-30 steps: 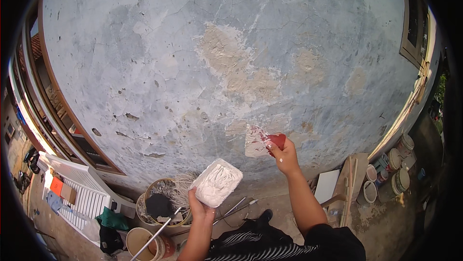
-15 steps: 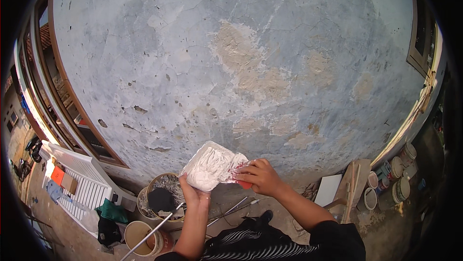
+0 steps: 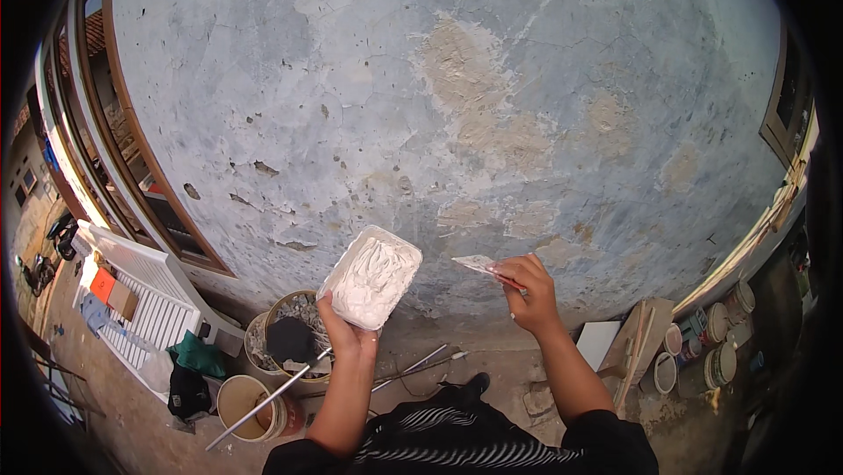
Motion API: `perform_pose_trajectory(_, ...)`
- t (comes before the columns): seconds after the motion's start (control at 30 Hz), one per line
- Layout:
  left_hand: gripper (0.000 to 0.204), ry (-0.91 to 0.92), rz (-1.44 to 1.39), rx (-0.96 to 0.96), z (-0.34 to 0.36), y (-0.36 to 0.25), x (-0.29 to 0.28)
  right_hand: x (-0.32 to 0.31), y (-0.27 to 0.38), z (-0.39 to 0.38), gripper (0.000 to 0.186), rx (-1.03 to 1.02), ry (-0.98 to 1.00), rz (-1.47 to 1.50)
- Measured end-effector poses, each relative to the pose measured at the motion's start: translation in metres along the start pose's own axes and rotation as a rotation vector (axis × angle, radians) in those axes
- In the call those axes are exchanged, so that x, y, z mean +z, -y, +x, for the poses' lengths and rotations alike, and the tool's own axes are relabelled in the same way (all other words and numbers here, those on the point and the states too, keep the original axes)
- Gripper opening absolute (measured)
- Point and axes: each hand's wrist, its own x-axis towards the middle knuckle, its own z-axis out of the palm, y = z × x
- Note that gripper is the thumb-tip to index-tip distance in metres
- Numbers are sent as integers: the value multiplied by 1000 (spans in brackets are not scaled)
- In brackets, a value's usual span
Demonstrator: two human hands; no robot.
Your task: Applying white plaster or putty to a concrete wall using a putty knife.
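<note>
My left hand [image 3: 349,330] is wrapped round the lower left side of a white rectangular tub [image 3: 327,286], holding it up in front of the wall. Thick, off-white putty [image 3: 378,277] with a ridged surface fills the tub. To the right of it, apart from the tub, my right hand [image 3: 531,292] grips a putty knife [image 3: 479,263] by its red handle. The flat blade points left and has whitish putty smeared on it. Ahead stands a pale blue-grey wall [image 3: 351,80] with cracks, chips and several beige patches [image 3: 465,67].
A bucket of rubble [image 3: 307,308] and an open bucket [image 3: 237,400] with a metal pole [image 3: 263,405] stand at lower left. Beyond them is a white slatted bench [image 3: 154,299] with items on it. Several paint pails [image 3: 720,365] and leaning boards [image 3: 645,339] are at lower right.
My right hand has drawn the putty knife out of the tub and away to the right. The tub has risen slightly. My view has shifted a little to the left.
</note>
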Motion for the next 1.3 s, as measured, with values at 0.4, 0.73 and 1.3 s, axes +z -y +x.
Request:
perform_pose_trajectory(0.4,56,12,140,-25,-17,17,-3,32,19,33,11,-20,223,-191)
perform_pose_trajectory(0.73,60,20,153,-88,-12,25,-17,17,29,79,14,13,507,-155)
perform_pose_trajectory(1.3,56,-20,127,-189,-15,45,-30,72,31,6,14,538,289,304)
